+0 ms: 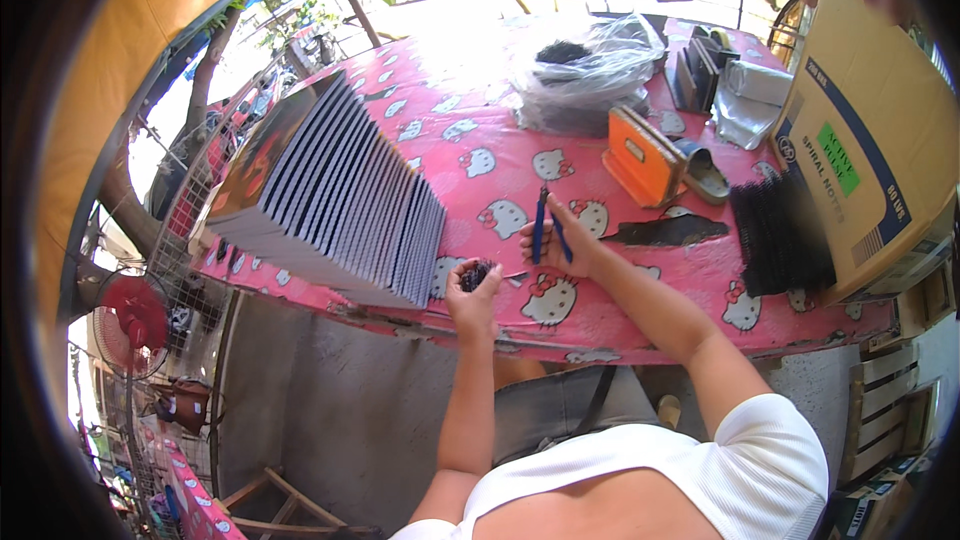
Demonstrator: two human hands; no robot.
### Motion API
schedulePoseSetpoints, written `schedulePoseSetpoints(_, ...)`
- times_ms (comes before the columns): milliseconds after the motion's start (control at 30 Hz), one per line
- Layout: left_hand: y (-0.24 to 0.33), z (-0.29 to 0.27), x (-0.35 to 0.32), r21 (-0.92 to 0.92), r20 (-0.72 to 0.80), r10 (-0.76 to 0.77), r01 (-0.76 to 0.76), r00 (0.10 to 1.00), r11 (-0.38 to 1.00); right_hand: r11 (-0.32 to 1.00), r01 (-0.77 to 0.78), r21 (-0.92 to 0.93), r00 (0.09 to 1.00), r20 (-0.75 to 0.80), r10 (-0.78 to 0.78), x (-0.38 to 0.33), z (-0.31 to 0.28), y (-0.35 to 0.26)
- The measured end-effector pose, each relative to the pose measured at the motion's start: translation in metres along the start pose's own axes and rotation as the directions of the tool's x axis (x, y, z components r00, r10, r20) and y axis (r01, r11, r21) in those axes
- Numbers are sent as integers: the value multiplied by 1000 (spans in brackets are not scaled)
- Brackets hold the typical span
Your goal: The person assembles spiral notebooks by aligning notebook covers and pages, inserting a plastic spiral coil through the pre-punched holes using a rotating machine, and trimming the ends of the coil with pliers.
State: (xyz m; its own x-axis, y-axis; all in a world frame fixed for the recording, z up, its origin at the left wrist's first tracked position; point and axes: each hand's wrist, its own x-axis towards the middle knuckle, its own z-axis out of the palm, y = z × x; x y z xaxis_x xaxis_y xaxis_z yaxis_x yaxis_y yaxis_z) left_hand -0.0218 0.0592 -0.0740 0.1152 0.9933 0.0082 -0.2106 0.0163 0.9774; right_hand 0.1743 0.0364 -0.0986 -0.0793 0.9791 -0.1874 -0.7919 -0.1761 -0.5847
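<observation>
Your left hand [474, 298] has its fingers curled around a bundle of black wiry pieces [479, 274], which sits within the grasp, its dark upper side showing between thumb and fingers. Your right hand [572, 242] holds blue-handled pliers [540, 225]; the two handles stand spread, with your fingers wrapped about the nearer-left one and the other lying across the palm side. The nose points away from you, over the desk [455, 155]; you cannot tell from here whether its tips meet.

Your left forearm runs nearly straight forward from your body, the hand palm-inward just above the near edge. Your right elbow is bent out to the side, so that forearm slants inward and the right hand stands slightly farther forward than the left, the two near each other but apart.

Just to the left of your left hand stands a tall stack of notebooks [335, 195], leaning back toward the far left. To your right, a heap of black coils [775, 235] lies against a cardboard box [865, 150]. An orange block-like object [645, 158] stands beyond your right hand.
</observation>
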Motion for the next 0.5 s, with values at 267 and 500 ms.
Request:
schedulePoseSetpoints(267, 23, 150, 107, -246, 602, -270, 497, 751, 832, 994, -75, 85, 996, -45, 79, 5, 3, -1)
schedulePoseSetpoints(500, 58, 314, 195, -18, 443, 31, -25, 896, 1000, 978, -166, 126, 983, -56, 174, 7, 4, -5)
